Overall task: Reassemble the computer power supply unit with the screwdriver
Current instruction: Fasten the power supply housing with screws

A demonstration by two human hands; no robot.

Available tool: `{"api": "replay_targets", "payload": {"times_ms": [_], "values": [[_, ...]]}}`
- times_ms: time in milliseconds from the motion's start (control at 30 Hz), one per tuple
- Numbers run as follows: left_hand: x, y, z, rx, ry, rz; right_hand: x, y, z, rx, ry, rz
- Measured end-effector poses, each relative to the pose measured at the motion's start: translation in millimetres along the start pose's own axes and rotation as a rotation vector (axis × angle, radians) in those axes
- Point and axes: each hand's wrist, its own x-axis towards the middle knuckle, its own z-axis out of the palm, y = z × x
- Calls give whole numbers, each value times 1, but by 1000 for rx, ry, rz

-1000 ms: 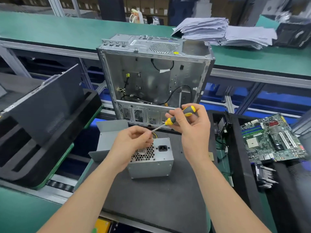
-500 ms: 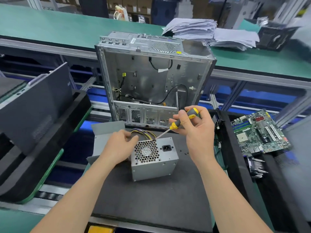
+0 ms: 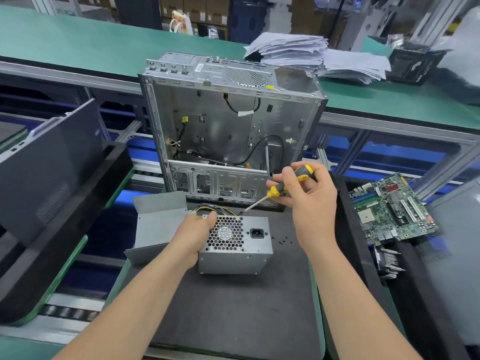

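A grey power supply unit [image 3: 241, 252] with a honeycomb fan grille and a black power socket stands on a dark mat [image 3: 233, 307]. My left hand [image 3: 193, 237] grips its left side, thumb on the top edge. My right hand [image 3: 306, 201] holds a black-and-yellow screwdriver [image 3: 285, 184], whose tip points down-left at the unit's top rear edge beside the coloured wires [image 3: 215, 210]. A few small black screws [image 3: 281, 240] lie on the mat right of the unit. A loose grey metal cover [image 3: 158, 224] sits to the unit's left.
An open, empty computer case [image 3: 228, 126] stands upright behind the unit. A green motherboard [image 3: 389, 209] lies at the right, with a heatsink [image 3: 387, 261] below it. A black side panel [image 3: 49, 167] leans in a black foam tray at left. Paper stacks [image 3: 311, 55] lie on the far green bench.
My left hand moved from the unit's top to gripping its left side, uncovering the fan grille. My right hand stayed above the unit with the screwdriver tip near the top edge.
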Motion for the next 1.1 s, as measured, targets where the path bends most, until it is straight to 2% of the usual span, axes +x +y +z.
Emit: {"api": "replay_targets", "payload": {"times_ms": [133,267,400,600,700,833,1100], "values": [[8,9,13,-51,84,-41,6,-7,-7,0,16,-6],[5,5,10,-96,77,-36,8,-9,-10,10,23,-2],[2,-2,-6,-36,-39,44,6,-4,-5,-5,-10,5],[-11,-5,-27,170,-72,89,-2,3,21,-96,-174,6],[-24,-8,-33,70,-163,48,-6,4,35,-167,-270,-18],[-34,-8,-36,-116,-178,9,-10,7,47,-240,-358,-42],[-36,-9,-40,-180,-207,-5,-11,17,58,-384,-417,-129]]}}
